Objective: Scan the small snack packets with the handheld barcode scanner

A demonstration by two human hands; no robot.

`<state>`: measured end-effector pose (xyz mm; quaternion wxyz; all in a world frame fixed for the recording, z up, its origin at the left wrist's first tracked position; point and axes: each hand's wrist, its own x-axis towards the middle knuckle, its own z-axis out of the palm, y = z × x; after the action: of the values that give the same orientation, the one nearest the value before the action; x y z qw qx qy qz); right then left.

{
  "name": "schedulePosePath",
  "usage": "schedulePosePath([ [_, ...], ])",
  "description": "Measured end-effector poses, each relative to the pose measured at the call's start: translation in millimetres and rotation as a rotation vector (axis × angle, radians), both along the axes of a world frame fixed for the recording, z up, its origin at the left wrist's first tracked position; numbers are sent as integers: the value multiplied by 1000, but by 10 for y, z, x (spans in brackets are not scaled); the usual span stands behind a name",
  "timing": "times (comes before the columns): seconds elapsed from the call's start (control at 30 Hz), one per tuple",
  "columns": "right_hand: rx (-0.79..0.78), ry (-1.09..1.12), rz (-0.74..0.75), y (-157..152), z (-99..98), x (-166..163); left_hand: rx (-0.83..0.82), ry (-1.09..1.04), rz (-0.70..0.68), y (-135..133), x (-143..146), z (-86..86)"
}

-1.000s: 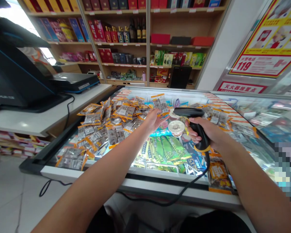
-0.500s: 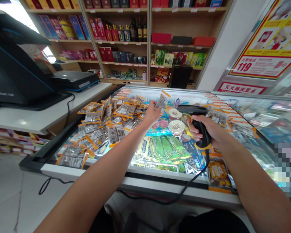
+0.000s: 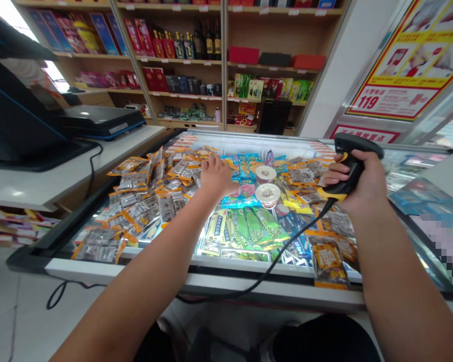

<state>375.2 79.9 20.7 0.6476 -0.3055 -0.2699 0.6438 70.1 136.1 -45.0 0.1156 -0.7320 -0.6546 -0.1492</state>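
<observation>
My right hand (image 3: pixel 366 176) is wrapped round the handle of a black and yellow barcode scanner (image 3: pixel 347 188), raised over the right side of the glass-topped freezer. A black cable (image 3: pixel 264 274) runs from its base down past the front edge. My left hand (image 3: pixel 216 176) reaches over the right edge of a pile of small clear packets with orange ends (image 3: pixel 130 201). Its thumb is spread away from the fingers, and I see no packet in it, though the fingertips are partly hidden. More such packets (image 3: pixel 304 173) lie on the right, under and beyond the scanner.
Inside the freezer (image 3: pixel 109 271) are two white-lidded cups (image 3: pixel 268 193), green ice-pop packs (image 3: pixel 249 226) and blue packs (image 3: pixel 245 201). A counter (image 3: pixel 33 186) with a scale (image 3: pixel 101 120) stands at left. Stocked shelves (image 3: pixel 181 98) line the back; a poster (image 3: pixel 407 65) hangs at right.
My left hand has let go of the packet it held up and moved left to the pile. The scanner has risen and moved right in my right hand. The view has shifted slightly.
</observation>
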Motion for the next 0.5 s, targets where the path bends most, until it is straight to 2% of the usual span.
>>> schedulePosePath([
  [0.1, 50, 125, -53, 8, 5, 71, 88, -38, -46, -71, 181, 10],
  [0.17, 79, 175, -76, 12, 2, 99, 77, -97, -137, -88, 409, -8],
  [0.3, 104, 128, -135, 30, -26, 107, -206, -378, -336, 39, 1049, -74],
  [0.4, 103, 12, -141, 47, -59, 99, -360, -590, -290, 246, 1500, -122],
  [0.5, 117, -28, -107, 64, -87, 109, -319, -720, -206, 447, 1789, -182],
])
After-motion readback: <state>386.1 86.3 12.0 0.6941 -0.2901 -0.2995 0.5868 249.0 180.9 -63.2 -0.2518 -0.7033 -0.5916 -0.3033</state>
